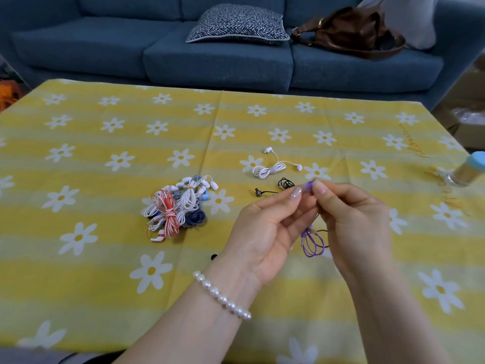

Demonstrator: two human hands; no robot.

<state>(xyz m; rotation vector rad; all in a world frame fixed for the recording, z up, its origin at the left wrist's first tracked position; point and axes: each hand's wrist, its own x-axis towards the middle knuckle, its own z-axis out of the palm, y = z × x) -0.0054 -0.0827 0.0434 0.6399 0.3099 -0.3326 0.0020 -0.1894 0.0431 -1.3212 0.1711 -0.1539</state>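
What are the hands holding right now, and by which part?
A purple earphone set: the left hand and right hand both pinch its earbud end at the fingertips; its coiled cable hangs below.

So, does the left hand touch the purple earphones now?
Touching. The head view shows the left hand pinching the bud of the purple earphones at its fingertips.

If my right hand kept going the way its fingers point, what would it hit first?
Likely the white earphones, at their right end; the right hand holds purple earphones above the cloth, so it might pass over them.
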